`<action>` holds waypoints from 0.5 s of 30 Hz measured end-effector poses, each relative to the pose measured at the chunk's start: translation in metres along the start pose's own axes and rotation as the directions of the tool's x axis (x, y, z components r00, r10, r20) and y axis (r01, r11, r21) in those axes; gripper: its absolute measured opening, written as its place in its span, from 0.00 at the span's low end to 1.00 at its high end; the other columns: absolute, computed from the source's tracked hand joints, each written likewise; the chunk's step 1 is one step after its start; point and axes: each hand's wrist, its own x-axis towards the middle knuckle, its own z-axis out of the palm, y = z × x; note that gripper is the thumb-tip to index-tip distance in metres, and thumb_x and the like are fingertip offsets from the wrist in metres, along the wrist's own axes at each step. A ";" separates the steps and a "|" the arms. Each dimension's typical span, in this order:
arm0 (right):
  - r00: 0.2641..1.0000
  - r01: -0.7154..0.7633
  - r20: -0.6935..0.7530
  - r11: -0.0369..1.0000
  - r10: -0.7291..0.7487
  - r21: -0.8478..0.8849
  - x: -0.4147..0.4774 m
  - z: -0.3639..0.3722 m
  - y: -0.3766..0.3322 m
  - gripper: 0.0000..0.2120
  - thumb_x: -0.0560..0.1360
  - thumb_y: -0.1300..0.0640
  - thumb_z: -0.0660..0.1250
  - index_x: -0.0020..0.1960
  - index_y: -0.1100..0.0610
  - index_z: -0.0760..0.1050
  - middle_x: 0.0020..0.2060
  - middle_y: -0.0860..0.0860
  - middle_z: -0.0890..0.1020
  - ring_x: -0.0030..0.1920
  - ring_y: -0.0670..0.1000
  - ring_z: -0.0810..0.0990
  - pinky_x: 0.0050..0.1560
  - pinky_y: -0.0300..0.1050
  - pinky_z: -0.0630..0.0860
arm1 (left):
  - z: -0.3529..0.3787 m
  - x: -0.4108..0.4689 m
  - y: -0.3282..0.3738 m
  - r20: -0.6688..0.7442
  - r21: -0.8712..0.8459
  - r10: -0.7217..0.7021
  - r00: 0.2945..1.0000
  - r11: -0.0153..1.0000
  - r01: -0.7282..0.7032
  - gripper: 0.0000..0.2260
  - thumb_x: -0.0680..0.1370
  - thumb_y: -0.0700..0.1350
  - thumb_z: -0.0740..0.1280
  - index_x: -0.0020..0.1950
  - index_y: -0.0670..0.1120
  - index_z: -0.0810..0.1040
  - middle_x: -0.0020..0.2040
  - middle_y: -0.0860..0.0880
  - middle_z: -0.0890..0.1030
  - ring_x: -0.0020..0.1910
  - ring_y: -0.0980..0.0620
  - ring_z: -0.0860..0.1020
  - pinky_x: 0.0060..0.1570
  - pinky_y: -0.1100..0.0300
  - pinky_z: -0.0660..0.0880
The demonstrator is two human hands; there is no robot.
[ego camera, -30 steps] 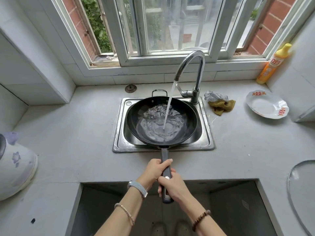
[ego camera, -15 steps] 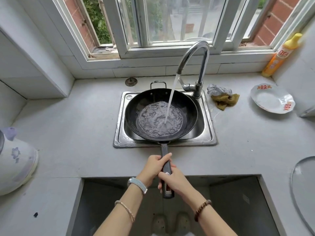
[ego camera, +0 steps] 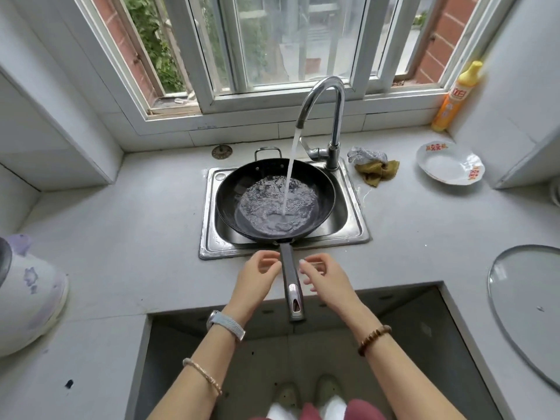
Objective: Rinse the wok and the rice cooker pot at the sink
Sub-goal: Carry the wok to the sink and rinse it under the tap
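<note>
Now water (ego camera: 268,204) inside wok (ego camera: 322,189), inside sink (ego camera: 359,221).

Behind the left hand (ego camera: 257,281) sit a grey woven-band watch (ego camera: 225,325) and a thin gold bangle (ego camera: 202,375), behind the right hand (ego camera: 325,281) a brown bead bracelet (ego camera: 374,339), with a red garment (ego camera: 315,413) and pale shoes (ego camera: 286,395) below.

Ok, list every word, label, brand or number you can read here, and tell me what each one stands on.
"立白": white characters on the red label of the yellow bottle by the window; blurred, so this is a likely reading.
Red characters on the rim of the white plate: too blurred to read.
Smaller print lower on the bottle: too small to read.
Wok and faucet: no text visible.
</note>
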 end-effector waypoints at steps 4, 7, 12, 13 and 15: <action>0.975 0.190 -0.117 0.982 -0.187 0.018 -0.006 -0.018 -0.019 0.14 0.75 0.51 0.69 0.60 0.50 0.72 0.51 0.43 0.79 0.51 0.41 0.78 0.52 0.35 0.74 | -0.015 -0.005 0.017 -0.051 0.130 0.207 0.977 0.971 -0.199 0.12 0.77 0.44 0.68 0.60 0.52 0.78 0.54 0.59 0.79 0.55 0.62 0.76 0.57 0.65 0.70; 0.946 0.289 -0.151 0.957 -0.286 -0.004 -0.008 -0.030 -0.030 0.18 0.74 0.53 0.70 0.62 0.48 0.72 0.55 0.41 0.78 0.55 0.40 0.77 0.54 0.34 0.73 | -0.026 -0.005 0.030 -0.073 0.244 0.323 0.944 0.923 -0.297 0.14 0.77 0.44 0.68 0.62 0.51 0.76 0.56 0.59 0.77 0.56 0.62 0.74 0.57 0.66 0.69; 0.911 0.366 -0.185 0.929 -0.368 -0.044 0.008 -0.049 -0.043 0.18 0.75 0.55 0.70 0.63 0.46 0.71 0.57 0.42 0.76 0.58 0.44 0.75 0.57 0.38 0.72 | -0.037 0.006 0.052 -0.148 0.346 0.436 0.888 0.864 -0.367 0.15 0.77 0.45 0.68 0.64 0.50 0.76 0.56 0.54 0.77 0.55 0.53 0.76 0.57 0.59 0.73; 0.906 0.373 -0.195 0.927 -0.375 -0.051 0.014 -0.054 -0.046 0.18 0.75 0.55 0.69 0.63 0.48 0.72 0.57 0.42 0.77 0.58 0.45 0.75 0.58 0.39 0.73 | -0.038 0.010 0.057 -0.162 0.354 0.446 0.880 0.859 -0.370 0.15 0.77 0.45 0.68 0.64 0.50 0.75 0.56 0.53 0.77 0.55 0.53 0.76 0.57 0.58 0.74; 0.903 0.374 -0.203 0.926 -0.378 -0.062 0.029 -0.063 -0.051 0.18 0.75 0.56 0.68 0.64 0.50 0.72 0.57 0.43 0.77 0.58 0.45 0.75 0.58 0.39 0.72 | -0.039 0.020 0.064 -0.187 0.369 0.473 0.861 0.846 -0.384 0.16 0.78 0.46 0.67 0.66 0.50 0.74 0.58 0.53 0.78 0.56 0.53 0.76 0.58 0.57 0.73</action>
